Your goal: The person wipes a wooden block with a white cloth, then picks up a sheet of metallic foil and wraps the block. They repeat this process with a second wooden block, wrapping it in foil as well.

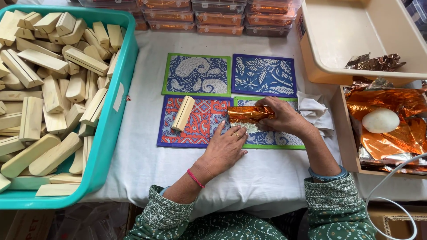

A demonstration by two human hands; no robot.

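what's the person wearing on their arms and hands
Both sleeves are dark green with pale dotted and paisley print, pushed up the forearms. The left hand has a gold ring and a thin red wrist thread; the right hand wrist carries a blue-grey bangle.

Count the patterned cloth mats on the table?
4. Green-edged paisley mat back left; dark blue leaf mat back right; red-and-blue mat front left, under a loose bar; fourth mat front right, mostly hidden by both hands.

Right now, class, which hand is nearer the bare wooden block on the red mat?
Left. The left hand lies just right of the wooden block; the right hand is farther right, on the foil-wrapped piece.
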